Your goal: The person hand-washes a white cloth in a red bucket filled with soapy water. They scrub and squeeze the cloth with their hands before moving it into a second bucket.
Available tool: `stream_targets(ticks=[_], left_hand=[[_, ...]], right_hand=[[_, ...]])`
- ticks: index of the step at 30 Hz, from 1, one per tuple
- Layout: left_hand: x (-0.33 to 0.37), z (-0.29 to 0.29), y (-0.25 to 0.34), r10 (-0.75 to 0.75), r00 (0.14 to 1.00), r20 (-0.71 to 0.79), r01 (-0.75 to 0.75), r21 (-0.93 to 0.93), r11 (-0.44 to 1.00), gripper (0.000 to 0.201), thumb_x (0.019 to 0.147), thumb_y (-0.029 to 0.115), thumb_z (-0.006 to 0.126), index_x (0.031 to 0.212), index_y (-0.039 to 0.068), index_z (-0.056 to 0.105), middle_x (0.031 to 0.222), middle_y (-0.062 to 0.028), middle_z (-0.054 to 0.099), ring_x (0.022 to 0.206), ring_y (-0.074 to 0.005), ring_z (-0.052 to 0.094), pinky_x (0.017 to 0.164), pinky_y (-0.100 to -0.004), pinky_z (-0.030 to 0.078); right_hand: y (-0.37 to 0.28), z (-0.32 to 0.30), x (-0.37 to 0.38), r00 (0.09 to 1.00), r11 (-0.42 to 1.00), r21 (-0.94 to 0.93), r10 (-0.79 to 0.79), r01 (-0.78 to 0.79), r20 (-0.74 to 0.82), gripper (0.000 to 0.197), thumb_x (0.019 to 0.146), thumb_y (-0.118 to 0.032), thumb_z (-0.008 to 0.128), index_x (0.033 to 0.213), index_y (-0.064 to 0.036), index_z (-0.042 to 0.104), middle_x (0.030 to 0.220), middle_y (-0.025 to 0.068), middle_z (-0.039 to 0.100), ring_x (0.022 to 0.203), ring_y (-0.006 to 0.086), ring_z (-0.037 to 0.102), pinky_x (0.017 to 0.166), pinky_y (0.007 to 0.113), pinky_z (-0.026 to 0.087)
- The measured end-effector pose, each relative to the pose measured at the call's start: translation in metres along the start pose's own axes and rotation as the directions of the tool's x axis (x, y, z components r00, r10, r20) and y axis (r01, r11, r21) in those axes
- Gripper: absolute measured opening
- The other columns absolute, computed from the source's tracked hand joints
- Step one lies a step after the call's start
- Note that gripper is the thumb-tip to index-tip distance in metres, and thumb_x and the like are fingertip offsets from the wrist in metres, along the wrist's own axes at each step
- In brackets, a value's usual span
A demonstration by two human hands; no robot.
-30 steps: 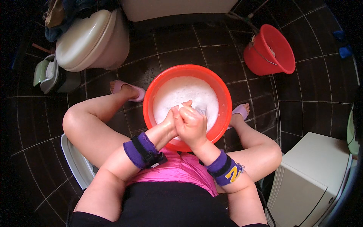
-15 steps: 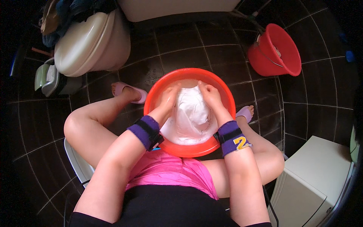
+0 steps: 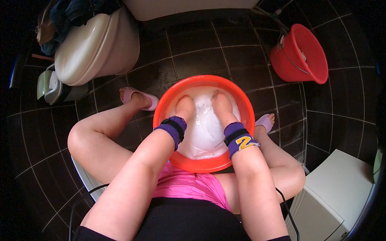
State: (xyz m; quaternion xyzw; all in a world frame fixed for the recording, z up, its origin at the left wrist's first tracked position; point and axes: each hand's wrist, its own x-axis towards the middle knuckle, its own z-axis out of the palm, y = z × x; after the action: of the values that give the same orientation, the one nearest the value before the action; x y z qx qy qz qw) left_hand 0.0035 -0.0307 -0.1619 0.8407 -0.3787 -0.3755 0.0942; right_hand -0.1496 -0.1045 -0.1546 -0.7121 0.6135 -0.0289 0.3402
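A red-orange basin (image 3: 163, 108) between my legs holds cloudy, sudsy water. A white cloth (image 3: 205, 130) lies in it, mostly under the surface and puffed up in the middle. My left hand (image 3: 185, 106) dips into the water at the cloth's left edge, its fingers hidden. My right hand (image 3: 222, 106) is pushed in at the cloth's right side; its fingers too are under the suds. Purple bands with black straps wrap both wrists.
Dark tiles cover the floor. A toilet (image 3: 90, 48) stands at the far left beside a small pale green bin (image 3: 45, 85). A red bucket (image 3: 283, 60) with a wire handle is at the far right. Near right is a white cabinet (image 3: 339, 180). Dark cables run by both arms.
Both hands have gone down into the water, taking the cloth with them. It bulged above the surface before and now lies lower and flatter.
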Motion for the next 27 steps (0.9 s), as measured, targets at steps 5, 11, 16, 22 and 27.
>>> stream_targets(ticks=[5,11,16,22,27], left_hand=[[-0.013,-0.007,-0.001,0.123,0.992,-0.006,-0.122,0.075,0.990,0.027,0.078,0.020,0.059,0.093,0.000,0.067,0.095,-0.0246,0.064,0.090,-0.0362,0.063,0.080,-0.0413,0.050],[-0.043,-0.034,0.020,0.075,0.985,0.154,0.044,-0.654,0.755,0.026,0.082,0.028,0.060,0.079,0.002,0.063,0.064,-0.0101,0.061,0.061,-0.0227,0.060,0.057,-0.0347,0.047],[-0.084,-0.032,0.040,0.197,0.964,0.176,0.119,-0.955,0.273,0.028,0.091,0.031,0.051,0.076,0.008,0.058,0.055,-0.0020,0.049,0.047,-0.0160,0.046,0.041,-0.0346,0.037],[-0.135,-0.026,0.044,0.286,0.793,0.538,0.573,-0.818,-0.050,0.026,0.095,0.027,0.043,0.090,0.007,0.059,0.082,-0.0074,0.064,0.071,-0.0187,0.062,0.065,-0.0339,0.053],[-0.124,-0.015,0.019,0.617,0.678,0.399,0.642,-0.731,-0.233,0.029,0.094,0.030,0.043,0.093,0.007,0.060,0.083,-0.0105,0.064,0.073,-0.0212,0.063,0.064,-0.0373,0.054]], right_hand=[[0.001,-0.013,-0.018,0.976,0.983,-0.132,-0.100,0.127,0.191,0.035,0.081,-0.029,0.059,0.099,0.0010,0.066,0.097,0.0237,0.064,0.096,0.0370,0.060,0.086,0.040,0.046],[-0.056,-0.046,-0.064,0.988,0.946,0.306,-0.062,0.104,-0.144,0.027,0.081,-0.030,0.061,0.081,-0.0028,0.062,0.080,0.0176,0.065,0.078,0.0363,0.062,0.070,0.043,0.047],[-0.123,-0.064,-0.162,0.901,0.891,0.265,-0.272,0.369,-0.338,0.029,0.078,-0.036,0.065,0.072,-0.0082,0.057,0.071,0.0132,0.061,0.063,0.0356,0.059,0.057,0.043,0.046],[-0.086,-0.074,-0.140,0.889,0.966,0.139,-0.138,0.217,-0.436,0.030,0.083,-0.033,0.061,0.065,-0.0085,0.057,0.062,0.0148,0.057,0.056,0.0364,0.056,0.051,0.044,0.043],[-0.109,-0.066,-0.171,0.727,0.822,0.076,-0.450,0.564,-0.519,0.019,0.082,-0.027,0.061,0.076,-0.0095,0.065,0.071,0.0167,0.062,0.064,0.0367,0.060,0.057,0.044,0.047]])
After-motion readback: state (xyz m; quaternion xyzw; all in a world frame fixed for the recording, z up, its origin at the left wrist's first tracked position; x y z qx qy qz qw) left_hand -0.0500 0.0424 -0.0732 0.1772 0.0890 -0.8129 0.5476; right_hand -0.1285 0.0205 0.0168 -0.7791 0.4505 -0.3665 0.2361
